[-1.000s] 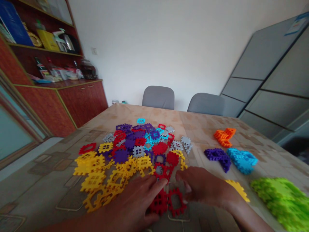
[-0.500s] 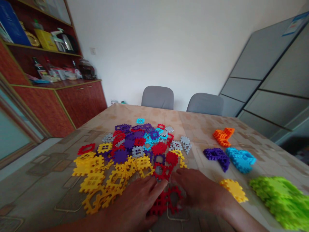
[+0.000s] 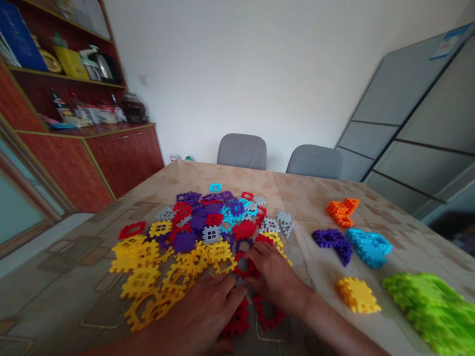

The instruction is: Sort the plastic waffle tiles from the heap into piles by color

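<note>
A spread of notched plastic building tiles lies in front of me. My left hand (image 3: 210, 306) rests low among them, fingers stretched forward and thumb apart, beside a red lattice tile (image 3: 239, 316). My right hand (image 3: 276, 274) reaches into the red tiles, its fingers and thumb closed around a red tile (image 3: 243, 264) that they partly cover. Below that hand lies a red frame tile (image 3: 269, 316). Yellow tiles (image 3: 141, 279) lie left of my left hand. Farther off are purple tiles (image 3: 184, 242), a grey window tile (image 3: 212, 234) and light blue tiles (image 3: 237, 210).
On the right stand sorted stacks: orange (image 3: 341, 211), purple (image 3: 334, 242), light blue (image 3: 369, 246), yellow (image 3: 358, 294) and a large green pile (image 3: 430, 306). Two grey chairs (image 3: 242, 151) are at the table's far edge. A wooden cabinet (image 3: 122, 158) stands left.
My right hand has moved forward and left onto the red tiles, its fingers now over them. My left hand has shifted slightly left and stays low over the table.
</note>
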Motion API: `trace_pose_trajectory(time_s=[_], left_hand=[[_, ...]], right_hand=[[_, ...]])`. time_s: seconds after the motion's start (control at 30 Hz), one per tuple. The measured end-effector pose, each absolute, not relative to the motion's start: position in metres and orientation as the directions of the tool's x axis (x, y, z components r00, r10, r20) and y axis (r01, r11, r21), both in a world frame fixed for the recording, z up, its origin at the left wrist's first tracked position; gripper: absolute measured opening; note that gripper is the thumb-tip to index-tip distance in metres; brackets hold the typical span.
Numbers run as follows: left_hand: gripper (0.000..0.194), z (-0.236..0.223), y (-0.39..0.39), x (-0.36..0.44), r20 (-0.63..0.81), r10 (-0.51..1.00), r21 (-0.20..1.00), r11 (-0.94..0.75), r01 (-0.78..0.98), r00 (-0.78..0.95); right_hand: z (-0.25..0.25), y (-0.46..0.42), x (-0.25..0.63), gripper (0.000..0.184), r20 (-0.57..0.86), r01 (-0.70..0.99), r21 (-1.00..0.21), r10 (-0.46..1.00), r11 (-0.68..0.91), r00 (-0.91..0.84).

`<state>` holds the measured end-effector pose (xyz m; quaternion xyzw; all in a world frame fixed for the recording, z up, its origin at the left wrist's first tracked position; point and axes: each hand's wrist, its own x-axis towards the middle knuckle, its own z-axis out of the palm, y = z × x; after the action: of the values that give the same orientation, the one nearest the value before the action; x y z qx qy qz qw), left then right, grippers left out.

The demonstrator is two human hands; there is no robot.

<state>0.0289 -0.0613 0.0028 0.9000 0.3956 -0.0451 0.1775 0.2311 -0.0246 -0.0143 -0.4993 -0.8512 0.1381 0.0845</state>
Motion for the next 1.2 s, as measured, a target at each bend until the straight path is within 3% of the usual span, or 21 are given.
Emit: trace_pose_trajectory(time_s=[0.27, 0.43, 0.67, 0.83, 0.97, 1.07, 1.2], left_hand=[[0.075, 0.026, -0.063, 0.034, -0.328, 0.665, 0.271, -0.614, 0.741, 0.671], [0.079, 0.029, -0.064, 0.033, -0.316, 0.658, 0.271, -0.629, 0.729, 0.684], [0.08, 0.034, -0.065, 0.035, -0.327, 0.669, 0.267, -0.612, 0.744, 0.667], [0.078, 0.036, -0.064, 0.035, -0.334, 0.67, 0.241, -0.619, 0.748, 0.663], [0.074, 0.034, -0.064, 0.032, -0.322, 0.668, 0.276, -0.611, 0.742, 0.671], [0.074, 0.031, -0.065, 0.031, -0.321, 0.673, 0.298, -0.596, 0.746, 0.666], [0.073, 0.026, -0.065, 0.03, -0.321, 0.677, 0.296, -0.592, 0.75, 0.662]], right_hand=[[-0.004, -0.025, 0.236, 0.054, -0.002, 0.832, -0.336, 0.883, 0.441, -0.469], [0.014, -0.03, 0.254, 0.068, -0.124, 0.875, -0.291, 0.892, 0.386, -0.434], [0.008, -0.02, 0.265, 0.078, -0.037, 0.718, -0.352, 0.757, 0.601, -0.652], [0.003, -0.02, 0.259, 0.065, -0.037, 0.737, -0.336, 0.774, 0.587, -0.633], [0.016, -0.028, 0.255, 0.058, -0.066, 0.837, -0.222, 0.849, 0.5, -0.524], [0.03, -0.039, 0.25, 0.048, -0.19, 0.906, -0.158, 0.888, 0.393, -0.418], [0.042, -0.053, 0.248, 0.042, -0.358, 0.926, -0.166, 0.854, 0.34, -0.378]])
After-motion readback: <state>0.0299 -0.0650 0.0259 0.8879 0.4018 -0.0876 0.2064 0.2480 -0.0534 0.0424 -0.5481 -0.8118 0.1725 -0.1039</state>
